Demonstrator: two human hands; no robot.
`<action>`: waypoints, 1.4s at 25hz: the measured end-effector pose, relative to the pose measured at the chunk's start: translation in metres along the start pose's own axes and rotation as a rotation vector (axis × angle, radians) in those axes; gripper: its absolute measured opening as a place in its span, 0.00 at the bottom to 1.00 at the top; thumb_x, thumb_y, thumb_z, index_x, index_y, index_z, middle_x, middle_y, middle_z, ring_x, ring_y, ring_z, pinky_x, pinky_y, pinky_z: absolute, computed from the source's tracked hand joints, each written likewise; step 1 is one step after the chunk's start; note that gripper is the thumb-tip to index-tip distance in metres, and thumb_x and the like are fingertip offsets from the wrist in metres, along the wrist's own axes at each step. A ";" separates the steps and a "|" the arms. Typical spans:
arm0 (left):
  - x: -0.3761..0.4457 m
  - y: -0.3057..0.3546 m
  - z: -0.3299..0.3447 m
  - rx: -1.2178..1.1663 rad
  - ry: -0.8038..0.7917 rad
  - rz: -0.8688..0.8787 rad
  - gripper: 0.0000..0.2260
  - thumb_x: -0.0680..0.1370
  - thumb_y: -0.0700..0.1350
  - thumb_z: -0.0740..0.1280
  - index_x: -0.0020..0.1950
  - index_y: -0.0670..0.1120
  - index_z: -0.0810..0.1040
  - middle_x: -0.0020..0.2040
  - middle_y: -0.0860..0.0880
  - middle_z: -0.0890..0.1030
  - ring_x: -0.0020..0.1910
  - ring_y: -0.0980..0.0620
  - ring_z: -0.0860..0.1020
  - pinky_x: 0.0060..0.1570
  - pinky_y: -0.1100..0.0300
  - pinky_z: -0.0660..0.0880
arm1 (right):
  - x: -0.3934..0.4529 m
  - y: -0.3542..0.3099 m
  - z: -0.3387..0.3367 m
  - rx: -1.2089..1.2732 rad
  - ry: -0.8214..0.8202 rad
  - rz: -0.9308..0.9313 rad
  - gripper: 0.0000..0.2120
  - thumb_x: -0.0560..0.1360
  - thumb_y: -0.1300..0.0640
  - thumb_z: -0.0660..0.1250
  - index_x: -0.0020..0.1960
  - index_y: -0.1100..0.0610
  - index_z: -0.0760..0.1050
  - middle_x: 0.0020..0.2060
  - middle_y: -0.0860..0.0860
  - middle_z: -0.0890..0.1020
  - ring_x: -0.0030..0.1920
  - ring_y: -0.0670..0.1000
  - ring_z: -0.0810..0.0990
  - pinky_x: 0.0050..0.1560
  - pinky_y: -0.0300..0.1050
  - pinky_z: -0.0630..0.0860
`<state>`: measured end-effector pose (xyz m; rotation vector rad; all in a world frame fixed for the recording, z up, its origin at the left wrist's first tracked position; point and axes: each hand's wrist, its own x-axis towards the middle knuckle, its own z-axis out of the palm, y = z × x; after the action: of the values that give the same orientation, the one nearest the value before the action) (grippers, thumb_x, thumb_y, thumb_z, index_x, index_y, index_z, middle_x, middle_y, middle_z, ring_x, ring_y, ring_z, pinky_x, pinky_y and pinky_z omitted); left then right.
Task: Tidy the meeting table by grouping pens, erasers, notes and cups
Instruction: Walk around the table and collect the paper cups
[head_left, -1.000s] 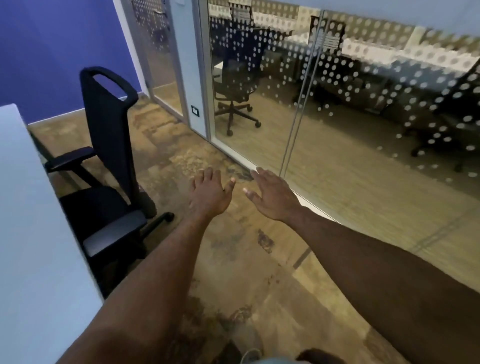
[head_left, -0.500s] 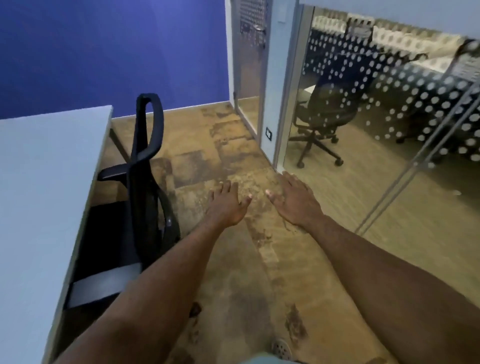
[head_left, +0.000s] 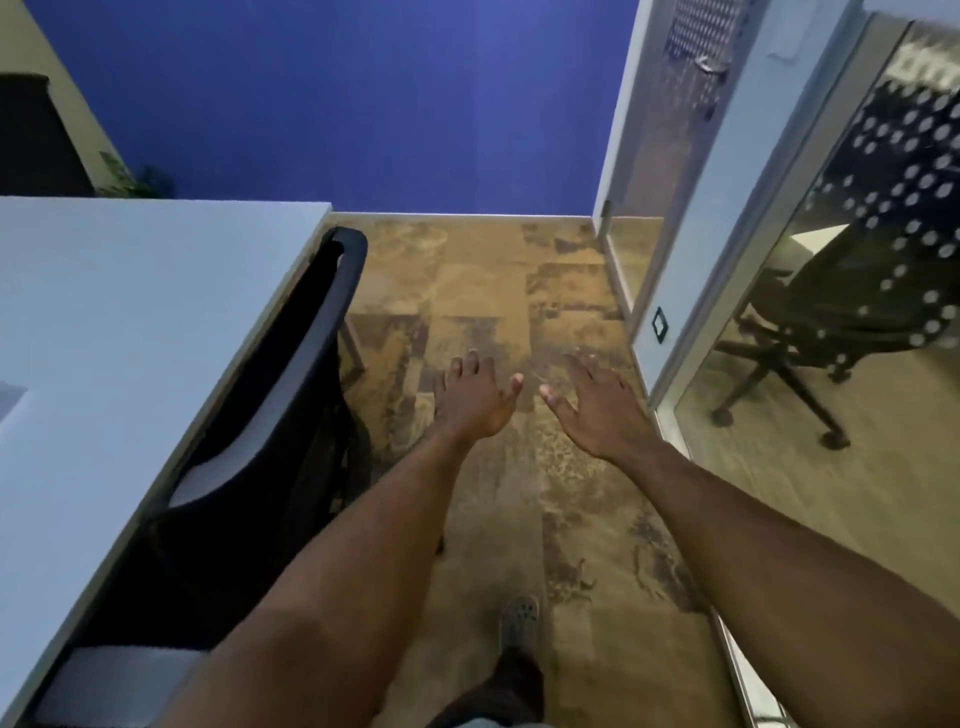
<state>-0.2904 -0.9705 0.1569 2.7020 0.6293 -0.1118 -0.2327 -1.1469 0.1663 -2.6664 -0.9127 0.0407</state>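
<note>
Table (head_left: 130, 322) fills the left side, white top, long edge running from near-left away toward the blue wall (head_left: 337, 104); its far corner points at the wall base. No pens, erasers, notes or cups visible on the part in view; a pale patch at the left edge, can't tell what it is. Black office chair (head_left: 270, 415) tucked just beside the table's right edge, backrest top toward the far end, grey seat pad near the bottom.

Left hand (head_left: 475, 402) held out over the floor, palm down, fingers spread, holding nothing. Right hand (head_left: 597, 410) beside it, apart, thumbs nearly facing, fingers loosely spread, also empty. Both forearms stretch forward from the bottom of view, clear of the table.

Floor (head_left: 493, 291) brown mottled tiles. One foot in a grey perforated clog (head_left: 519, 621) low centre. Glass partition (head_left: 857, 312) with white dot pattern on the right, a second black chair (head_left: 841, 312) behind it. Door frame with a small black plate near the corner.
</note>
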 end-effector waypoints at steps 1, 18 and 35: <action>0.033 0.005 -0.003 0.001 0.001 -0.017 0.34 0.80 0.66 0.46 0.78 0.45 0.55 0.80 0.44 0.52 0.78 0.42 0.49 0.74 0.42 0.45 | 0.032 0.009 0.000 0.003 -0.009 -0.011 0.36 0.78 0.34 0.47 0.78 0.55 0.54 0.78 0.54 0.57 0.77 0.55 0.54 0.74 0.54 0.52; 0.487 0.037 -0.052 0.034 0.157 -0.154 0.33 0.80 0.65 0.46 0.78 0.45 0.57 0.80 0.46 0.53 0.78 0.43 0.49 0.74 0.42 0.47 | 0.543 0.166 0.022 0.031 -0.042 -0.179 0.43 0.72 0.25 0.37 0.78 0.51 0.51 0.78 0.52 0.55 0.77 0.54 0.52 0.74 0.53 0.50; 0.863 -0.124 -0.166 -0.106 0.431 -0.624 0.32 0.81 0.64 0.44 0.78 0.46 0.56 0.80 0.46 0.53 0.79 0.45 0.47 0.75 0.45 0.43 | 1.028 0.059 0.100 -0.031 -0.191 -0.607 0.40 0.73 0.26 0.42 0.78 0.49 0.49 0.79 0.50 0.53 0.78 0.54 0.51 0.74 0.54 0.48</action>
<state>0.4287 -0.4506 0.1357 2.3404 1.5386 0.3456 0.6065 -0.5437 0.1314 -2.3255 -1.7532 0.1422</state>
